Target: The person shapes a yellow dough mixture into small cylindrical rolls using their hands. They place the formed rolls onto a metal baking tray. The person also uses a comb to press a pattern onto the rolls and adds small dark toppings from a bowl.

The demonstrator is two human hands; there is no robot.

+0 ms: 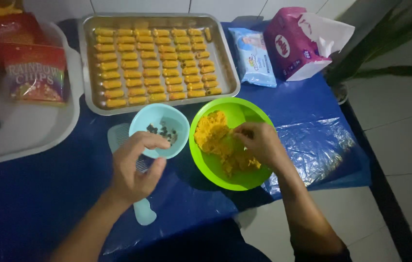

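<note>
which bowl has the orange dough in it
The green bowl, the larger one, under the right hand. The smaller blue bowl beside it holds only a few dark bits.

The tabletop is covered in dark blue sheeting. At its far edge, in the middle, sits a metal baking tray filled with rows of small orange-yellow pieces. Along the left edge lies a white tray bearing red snack packets. Near the far right corner stand a pink tissue pack and, just beside it, a pale blue wipes packet. Nearer the front, a light blue bowl and a green bowl sit side by side, touching or nearly so. A pale blue comb lies beneath the left hand. Clear plastic film is spread by the right edge.
</note>
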